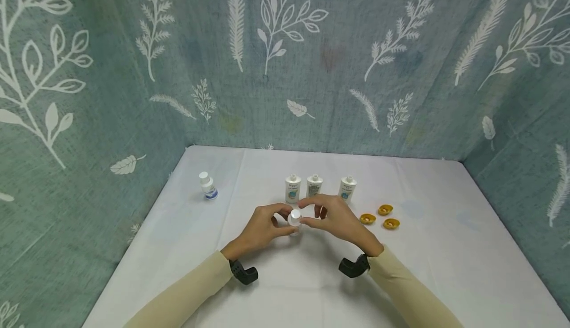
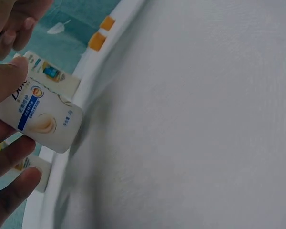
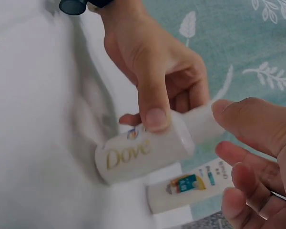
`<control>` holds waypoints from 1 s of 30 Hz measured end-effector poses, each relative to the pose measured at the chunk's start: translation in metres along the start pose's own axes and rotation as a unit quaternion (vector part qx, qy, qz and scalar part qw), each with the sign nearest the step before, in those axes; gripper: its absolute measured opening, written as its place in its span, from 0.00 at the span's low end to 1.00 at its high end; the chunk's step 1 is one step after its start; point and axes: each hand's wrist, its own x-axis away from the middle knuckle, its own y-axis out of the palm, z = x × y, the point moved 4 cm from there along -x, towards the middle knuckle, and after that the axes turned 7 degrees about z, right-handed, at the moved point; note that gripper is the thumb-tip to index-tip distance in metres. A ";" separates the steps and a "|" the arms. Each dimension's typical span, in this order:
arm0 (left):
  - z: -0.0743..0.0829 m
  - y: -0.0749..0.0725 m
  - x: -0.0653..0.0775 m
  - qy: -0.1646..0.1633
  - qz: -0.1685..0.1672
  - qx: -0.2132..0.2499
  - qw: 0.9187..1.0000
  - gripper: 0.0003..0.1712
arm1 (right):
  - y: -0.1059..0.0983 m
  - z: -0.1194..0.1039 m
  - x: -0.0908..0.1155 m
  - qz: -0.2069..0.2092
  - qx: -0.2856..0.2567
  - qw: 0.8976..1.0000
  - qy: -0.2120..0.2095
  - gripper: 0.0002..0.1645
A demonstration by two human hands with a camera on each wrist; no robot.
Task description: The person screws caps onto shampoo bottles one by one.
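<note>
My left hand grips a small white Dove bottle between thumb and fingers around its body. The bottle stands over the white table in front of me, its round white cap upward. In the left wrist view, a blue stripe and a cream swirl show on its label. My right hand is beside the cap, thumb and index finger spread apart. Its thumb tip overlaps the cap in the right wrist view, and the index fingertip lies just below the cap there.
Just behind my hands stand three white flat bottles, one on the left, one in the middle and one on the right. Another capped white bottle is at the far left. Three small golden boat-shaped pieces lie to the right.
</note>
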 end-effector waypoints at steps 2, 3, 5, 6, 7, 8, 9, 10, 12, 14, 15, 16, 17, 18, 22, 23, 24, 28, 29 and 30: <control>0.001 -0.006 -0.003 0.002 0.011 0.001 1.000 0.22 | -0.005 0.000 -0.001 0.009 0.001 1.000 0.000 0.21; 0.001 -0.008 -0.004 -0.003 0.013 0.001 1.000 0.23 | -0.007 0.000 -0.001 0.011 0.004 1.000 0.001 0.21; -0.001 -0.013 -0.005 -0.010 0.018 -0.003 1.000 0.24 | -0.010 0.002 -0.001 0.014 0.006 1.000 0.005 0.20; -0.001 -0.015 -0.005 -0.015 0.019 -0.008 1.000 0.24 | -0.011 0.002 -0.001 0.015 0.005 1.000 0.007 0.20; -0.003 -0.018 -0.006 -0.020 0.021 -0.014 0.999 0.24 | -0.012 0.003 0.000 0.016 0.004 1.000 0.009 0.20; -0.004 -0.020 -0.006 -0.024 0.022 -0.020 0.999 0.24 | -0.013 0.004 0.000 0.018 0.004 1.000 0.012 0.19; -0.005 -0.022 -0.006 -0.027 0.025 -0.026 0.999 0.24 | -0.013 0.005 0.001 0.020 0.003 1.000 0.014 0.19; -0.006 -0.025 -0.006 -0.030 0.027 -0.031 0.999 0.24 | -0.014 0.006 0.003 0.022 0.001 1.000 0.014 0.19; -0.008 -0.030 -0.007 -0.031 0.034 -0.036 0.998 0.24 | -0.016 0.008 0.005 0.026 -0.002 1.000 0.013 0.18; -0.010 -0.037 -0.008 -0.029 0.042 -0.042 0.998 0.25 | -0.018 0.010 0.007 0.028 -0.002 1.000 0.013 0.18; -0.011 -0.040 -0.008 -0.027 0.046 -0.043 0.998 0.25 | -0.019 0.011 0.008 0.029 -0.001 0.999 0.014 0.18; -0.012 -0.043 -0.008 -0.025 0.050 -0.044 0.997 0.25 | -0.020 0.012 0.009 0.028 0.001 0.999 0.015 0.18; -0.013 -0.047 -0.008 -0.023 0.054 -0.046 0.997 0.25 | -0.021 0.013 0.011 0.028 0.003 0.999 0.017 0.18; -0.014 -0.050 -0.009 -0.022 0.059 -0.050 0.997 0.25 | -0.022 0.013 0.012 0.028 0.005 0.999 0.020 0.17; -0.018 -0.064 -0.009 -0.018 0.074 -0.064 0.995 0.26 | -0.025 0.018 0.017 0.023 0.009 0.999 0.033 0.16; -0.020 -0.068 -0.009 -0.019 0.078 -0.068 0.994 0.26 | -0.025 0.019 0.018 0.021 0.009 0.999 0.035 0.16; -0.021 -0.072 -0.009 -0.019 0.083 -0.072 0.994 0.27 | -0.026 0.019 0.019 0.020 0.009 0.999 0.036 0.16; -0.027 -0.089 -0.010 -0.025 0.100 -0.088 0.991 0.28 | -0.028 0.023 0.024 0.019 0.007 0.999 0.034 0.17; -0.028 -0.093 -0.010 -0.023 0.106 -0.091 0.990 0.28 | -0.028 0.024 0.025 0.019 0.006 0.999 0.033 0.18; -0.030 -0.097 -0.011 -0.021 0.112 -0.094 0.989 0.28 | -0.029 0.025 0.025 0.020 0.006 0.999 0.032 0.18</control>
